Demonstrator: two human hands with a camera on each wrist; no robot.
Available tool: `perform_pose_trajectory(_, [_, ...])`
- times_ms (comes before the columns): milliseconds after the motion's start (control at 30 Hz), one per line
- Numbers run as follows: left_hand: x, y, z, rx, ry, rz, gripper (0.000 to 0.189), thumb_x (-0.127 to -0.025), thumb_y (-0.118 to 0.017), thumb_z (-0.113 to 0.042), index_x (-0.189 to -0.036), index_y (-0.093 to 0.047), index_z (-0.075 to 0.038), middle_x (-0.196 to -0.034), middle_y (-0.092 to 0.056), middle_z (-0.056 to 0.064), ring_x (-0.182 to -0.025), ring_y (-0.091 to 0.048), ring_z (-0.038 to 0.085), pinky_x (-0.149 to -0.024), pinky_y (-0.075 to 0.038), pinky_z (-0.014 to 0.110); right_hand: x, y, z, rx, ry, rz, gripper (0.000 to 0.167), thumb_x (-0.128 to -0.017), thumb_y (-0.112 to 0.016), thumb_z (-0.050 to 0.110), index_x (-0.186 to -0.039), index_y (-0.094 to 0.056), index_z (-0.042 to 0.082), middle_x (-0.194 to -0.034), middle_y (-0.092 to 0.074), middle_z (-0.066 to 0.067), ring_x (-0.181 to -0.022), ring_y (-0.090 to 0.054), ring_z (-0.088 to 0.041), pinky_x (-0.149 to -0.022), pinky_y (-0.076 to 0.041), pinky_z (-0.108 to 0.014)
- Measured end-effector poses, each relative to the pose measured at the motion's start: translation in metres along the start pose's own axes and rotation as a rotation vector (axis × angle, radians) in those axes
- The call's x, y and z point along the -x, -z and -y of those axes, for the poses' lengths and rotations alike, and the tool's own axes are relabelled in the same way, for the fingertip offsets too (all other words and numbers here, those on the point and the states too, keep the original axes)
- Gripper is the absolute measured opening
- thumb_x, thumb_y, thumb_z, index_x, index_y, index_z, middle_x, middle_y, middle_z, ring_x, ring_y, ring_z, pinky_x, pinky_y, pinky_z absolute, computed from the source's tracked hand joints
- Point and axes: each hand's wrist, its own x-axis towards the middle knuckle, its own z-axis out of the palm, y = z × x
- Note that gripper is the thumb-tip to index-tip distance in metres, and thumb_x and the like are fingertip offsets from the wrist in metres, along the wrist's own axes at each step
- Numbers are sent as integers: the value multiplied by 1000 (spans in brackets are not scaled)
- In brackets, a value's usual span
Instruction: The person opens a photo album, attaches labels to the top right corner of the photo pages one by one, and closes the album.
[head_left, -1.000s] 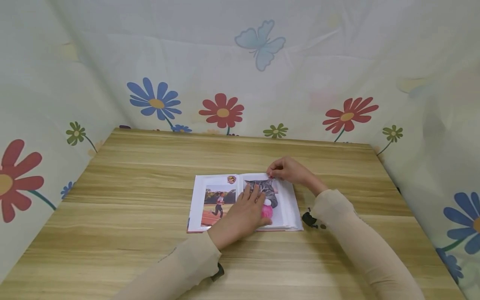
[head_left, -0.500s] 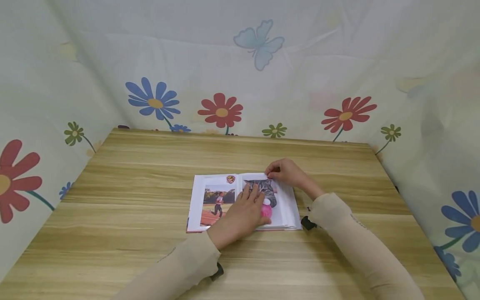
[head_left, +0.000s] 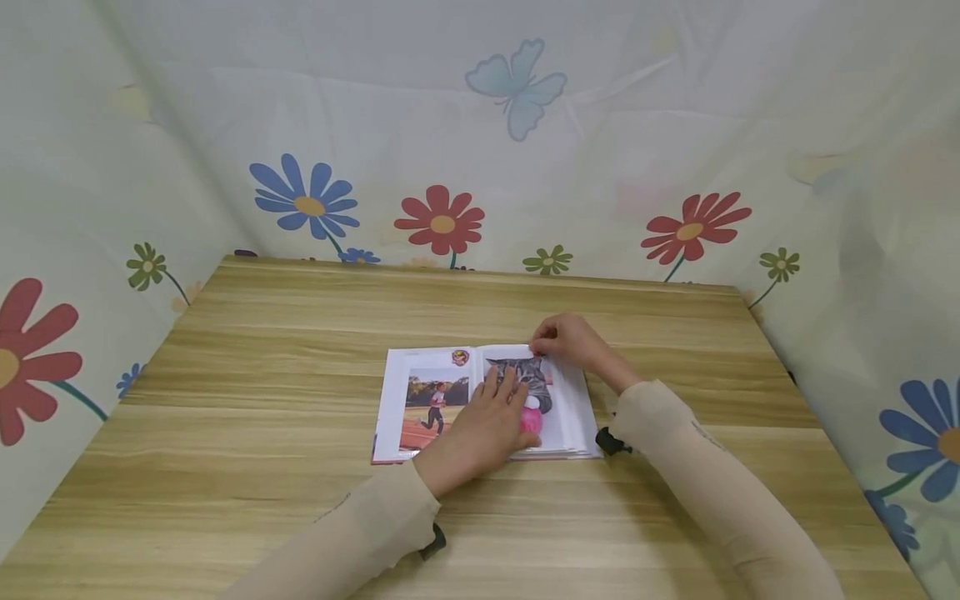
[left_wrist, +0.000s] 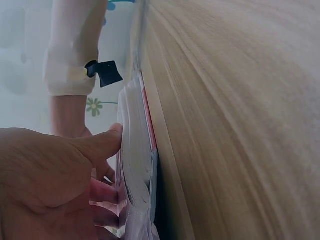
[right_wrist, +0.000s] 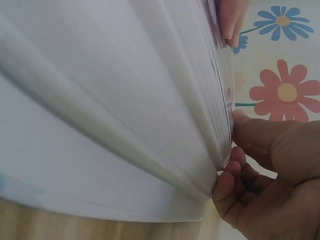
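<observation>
An open photo album [head_left: 393,425] lies on the wooden table, with a photo of a runner [head_left: 435,408] and a small round sticker [head_left: 460,357] on its left page. My left hand [head_left: 486,423] rests spread on the right page, partly covering a cat photo [head_left: 536,379]; in the left wrist view its thumb [left_wrist: 110,142] lies along the stack of pages [left_wrist: 134,145]. At the top of that page my right hand [head_left: 573,340] pinches a small red sticker-like piece [head_left: 536,353], mostly hidden by the fingertips. In the right wrist view the other fingers [right_wrist: 227,192] curl against the page edges.
The wooden table [head_left: 300,325] stretches around the album on all sides. A white cloth printed with flowers and a butterfly [head_left: 517,87] hangs behind and at both sides. Small black devices [head_left: 613,441] are strapped beneath both cuffs.
The right hand shifts very slightly at the top of the right page, and the red piece shows a little differently at its fingertips. The left hand keeps its place.
</observation>
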Motion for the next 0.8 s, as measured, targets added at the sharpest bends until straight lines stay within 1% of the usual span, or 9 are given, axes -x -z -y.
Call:
perform_pose_trajectory(133, [-1,0,0,3,1,2,83,-99,-63,-53,-157,-39,1,-165,-27,24,-154,-18,45,-124,-24,50,-1,1,1,-13,-50,-6,11,-97,-73,15,-95,-78,4,-87,-73,-4,-81,-59,-18,-73,-48,-29])
perform_pose_trajectory(300, [-2,0,1,2,3,3,83,-99,-64,-52,-157,-38,1,-165,-27,24,-154,-18,45,-123,-24,50,0,1,0,-5,-68,-19,12,-98,-72,14,-99,-78,4,-92,-75,-7,-84,-62,-20,-77,-51,-32])
perform_pose_trajectory(400, [-2,0,1,0,1,2,83,-99,-63,-53,-157,-38,1,-165,-27,24,-154,-18,45,-123,-24,50,3,0,0,10,-49,-52,14,-99,-70,13,-103,-78,2,-97,-75,-10,-87,-65,-22,-81,-54,-35])
perform_pose_trajectory(500, [-2,0,1,1,-1,3,83,-99,-63,-53,-157,-38,1,-165,-27,24,-154,-18,45,-123,-24,50,10,0,1,25,19,-112,15,-101,-67,9,-107,-77,-1,-102,-75,-14,-90,-67,-24,-82,-56,-40])
perform_pose_trajectory(533, [-2,0,1,-2,-2,2,83,-99,-63,-53,-157,-38,1,-165,-27,24,-154,-18,45,-123,-25,50,14,0,3,39,45,-130,17,-101,-66,8,-109,-76,-2,-105,-75,-15,-93,-67,-26,-83,-56,-42])
perform_pose_trajectory(633, [-2,-1,0,-12,-8,-5,83,-99,-63,-54,-157,-39,1,-165,-28,25,-153,-19,46,-123,-25,50,32,0,10,92,126,-143,24,-103,-62,7,-121,-72,-5,-123,-70,-22,-113,-66,-35,-98,-53,-50])
perform_pose_trajectory(700, [-2,-1,1,-19,-13,-10,83,-99,-63,-54,-156,-40,2,-164,-29,25,-153,-20,46,-123,-25,50,46,-2,14,153,167,-118,31,-105,-59,8,-132,-66,-6,-138,-62,-25,-128,-58,-41,-109,-45,-54])
perform_pose_trajectory(733, [-2,-1,1,-23,-15,-13,83,-99,-63,-54,-156,-40,2,-164,-29,26,-153,-20,46,-123,-25,50,52,-4,15,180,169,-91,36,-106,-58,11,-138,-61,-6,-145,-56,-25,-135,-52,-43,-114,-39,-56])
perform_pose_trajectory(800, [-1,-1,1,-27,-18,-17,83,-99,-63,-54,-156,-40,2,-164,-29,26,-153,-21,47,-123,-26,50,62,-9,16,239,178,-42,45,-108,-55,16,-146,-52,-6,-154,-46,-26,-143,-42,-45,-118,-32,-58])
